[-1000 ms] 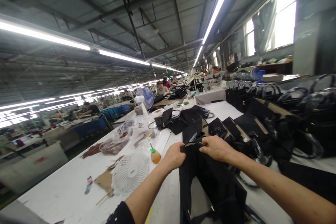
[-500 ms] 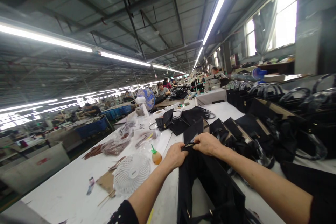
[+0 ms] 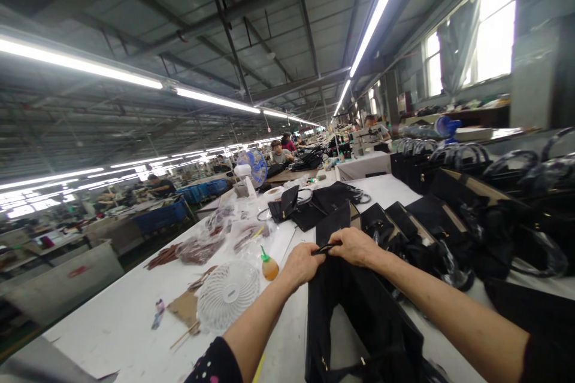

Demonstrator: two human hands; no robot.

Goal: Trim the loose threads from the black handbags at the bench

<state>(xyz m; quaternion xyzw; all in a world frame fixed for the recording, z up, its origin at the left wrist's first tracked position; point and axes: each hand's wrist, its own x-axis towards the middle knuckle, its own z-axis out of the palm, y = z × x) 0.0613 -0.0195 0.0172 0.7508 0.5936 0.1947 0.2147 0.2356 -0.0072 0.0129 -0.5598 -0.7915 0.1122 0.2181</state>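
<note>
Both hands pinch the top edge of a black bag, which lies unfolded on the white table in front of me. My left hand is closed on a narrow black strip at that edge. Close beside it, my right hand grips the same edge between thumb and fingers. Small gold-coloured metal pieces show lower down on the bag. Just left of my left hand stands a glue bottle with orange-brown contents and a green nozzle. My fingertips partly hide the held edge.
A white round fan lies on the table at left, near brown strips in plastic. Black bags with wrapped handles crowd the right side. A blue fan stands farther back, with people working beyond.
The view has shifted slightly, so the scene sits a little farther right. Both hands keep their hold on the bag's edge, with the strip between them tilted a little differently.
</note>
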